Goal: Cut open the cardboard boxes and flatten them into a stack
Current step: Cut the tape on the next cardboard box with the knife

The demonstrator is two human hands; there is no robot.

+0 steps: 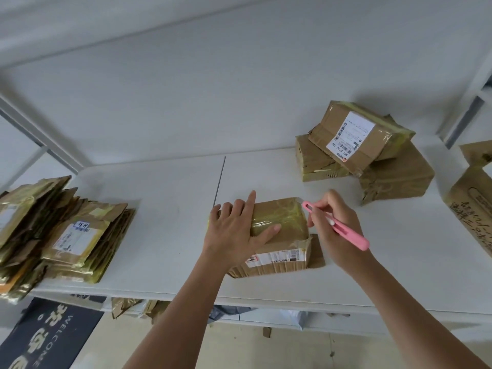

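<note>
A small taped cardboard box lies on the white table in front of me, with a shipping label on its near side. My left hand presses flat on the box's top, fingers spread. My right hand grips a pink box cutter; its tip sits at the box's far right corner. A flap sticks out at the box's right side. Two stacks of flattened boxes lie at the table's left end.
Three sealed boxes are piled at the back right of the table. Another brown box with handwriting sits at the far right edge. Cardboard scraps and a dark welcome mat lie on the floor below.
</note>
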